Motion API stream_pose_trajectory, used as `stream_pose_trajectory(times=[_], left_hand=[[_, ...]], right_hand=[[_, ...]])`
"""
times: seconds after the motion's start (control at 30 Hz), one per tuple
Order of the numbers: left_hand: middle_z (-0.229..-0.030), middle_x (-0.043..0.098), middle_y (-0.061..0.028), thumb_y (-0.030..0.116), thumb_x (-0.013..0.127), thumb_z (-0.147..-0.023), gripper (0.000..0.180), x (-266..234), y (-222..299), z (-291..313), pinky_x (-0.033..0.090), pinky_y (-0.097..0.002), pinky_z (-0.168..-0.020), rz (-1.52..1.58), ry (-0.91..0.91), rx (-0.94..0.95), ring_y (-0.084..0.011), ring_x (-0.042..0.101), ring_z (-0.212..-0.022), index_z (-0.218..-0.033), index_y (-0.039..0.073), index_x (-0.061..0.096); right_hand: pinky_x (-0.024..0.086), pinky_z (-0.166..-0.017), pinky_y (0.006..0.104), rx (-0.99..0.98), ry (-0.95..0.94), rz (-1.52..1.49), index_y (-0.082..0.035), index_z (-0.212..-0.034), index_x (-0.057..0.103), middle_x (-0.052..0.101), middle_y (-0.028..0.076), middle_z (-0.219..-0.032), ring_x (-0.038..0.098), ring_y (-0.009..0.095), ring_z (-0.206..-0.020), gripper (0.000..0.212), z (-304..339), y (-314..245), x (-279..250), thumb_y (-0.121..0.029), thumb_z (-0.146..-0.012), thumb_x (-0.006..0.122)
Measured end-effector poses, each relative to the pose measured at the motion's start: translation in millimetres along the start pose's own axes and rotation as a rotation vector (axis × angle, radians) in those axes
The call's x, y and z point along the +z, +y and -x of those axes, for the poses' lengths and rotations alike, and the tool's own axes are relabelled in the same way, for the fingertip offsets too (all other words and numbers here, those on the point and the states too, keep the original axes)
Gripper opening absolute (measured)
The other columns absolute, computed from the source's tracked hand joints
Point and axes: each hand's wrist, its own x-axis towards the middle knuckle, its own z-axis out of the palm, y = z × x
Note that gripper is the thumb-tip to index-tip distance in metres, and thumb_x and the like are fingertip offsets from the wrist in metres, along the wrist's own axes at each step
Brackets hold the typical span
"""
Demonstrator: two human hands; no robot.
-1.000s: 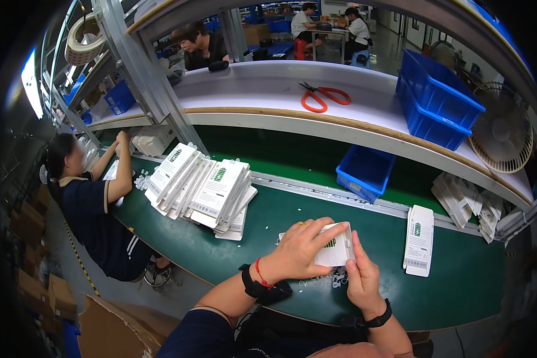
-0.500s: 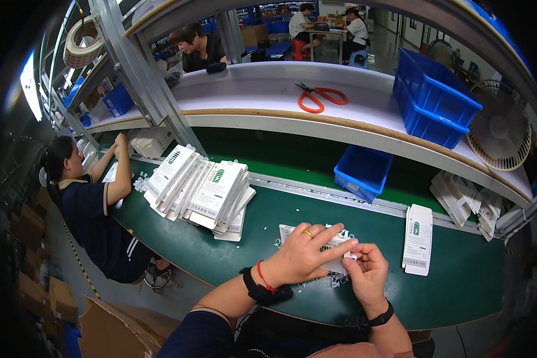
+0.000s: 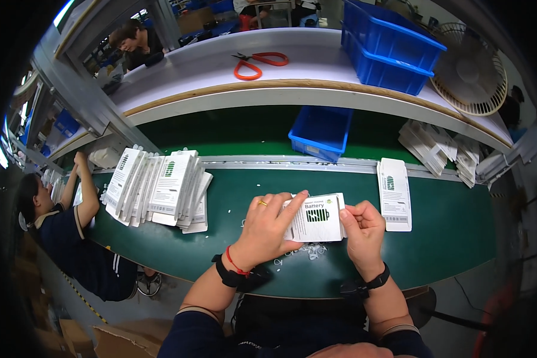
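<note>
A flat white battery box (image 3: pixel 316 225) with a green-and-black battery picture is held between my hands above the table, its printed face toward me. Around its left end wrap the fingers and thumb of my left hand (image 3: pixel 261 227). My right hand (image 3: pixel 363 230) pinches the edge of the box at its right end, thumb in front. Small clear plastic pieces (image 3: pixel 314 250) lie scattered on the green table (image 3: pixel 232 256) beneath it. A pile of similar white boxes (image 3: pixel 172 185) leans to the left. Another such flat box (image 3: pixel 395 194) lies alone to the right.
Above the table's far side runs a white shelf (image 3: pixel 191 74) bearing red-handled scissors (image 3: pixel 259 59) and stacked blue bins (image 3: pixel 394 53). Under it sits another blue bin (image 3: pixel 321 134). More white boxes (image 3: pixel 423 146) lean at the far right. A co-worker (image 3: pixel 71 232) sits at the left.
The box has come up off the table and tilted to face me. My right hand has moved from a small white piece at its front to its right end. The view has shifted too.
</note>
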Motion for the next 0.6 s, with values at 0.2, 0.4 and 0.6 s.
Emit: stream_pose_trajectory(times=[0.2, 0.4, 0.6], left_hand=[[-0.106, 0.056, -0.0109, 0.026, 0.08, -0.053, 0.085, 4, 5, 2, 0.039, -0.0383, -0.082, -0.039, 0.025, -0.003, -0.0255, 0.054, -0.089, -0.129, 0.003, 0.051], [-0.106, 0.056, -0.0114, 0.027, 0.081, -0.048, 0.091, 2, 6, 6, 0.04, -0.0381, -0.079, -0.044, 0.077, -0.079, -0.0263, 0.054, -0.089, -0.131, 0.003, 0.05], [-0.107, 0.056, -0.0119, 0.029, 0.081, -0.051, 0.091, 6, 5, 4, 0.04, -0.0386, -0.078, -0.076, 0.128, -0.129, -0.0271, 0.054, -0.09, -0.132, 0.002, 0.05]], right_hand=[[0.048, -0.063, 0.0189, -0.104, 0.029, 0.102, 0.004, -0.089, 0.059, 0.065, 0.005, -0.084, 0.058, 0.005, -0.073, 0.004, 4, 4, 2, 0.0, -0.09, 0.059], [0.05, -0.074, 0.023, -0.243, -0.09, 0.226, 0.005, -0.108, 0.059, 0.064, 0.008, -0.098, 0.059, 0.009, -0.088, 0.02, 8, 11, 2, 0.002, -0.089, 0.06], [0.053, -0.081, 0.0292, -0.234, -0.283, 0.173, -0.001, -0.139, 0.035, 0.054, 0.017, -0.124, 0.059, 0.021, -0.106, 0.069, 11, 21, 9, 0.001, -0.079, 0.071]])
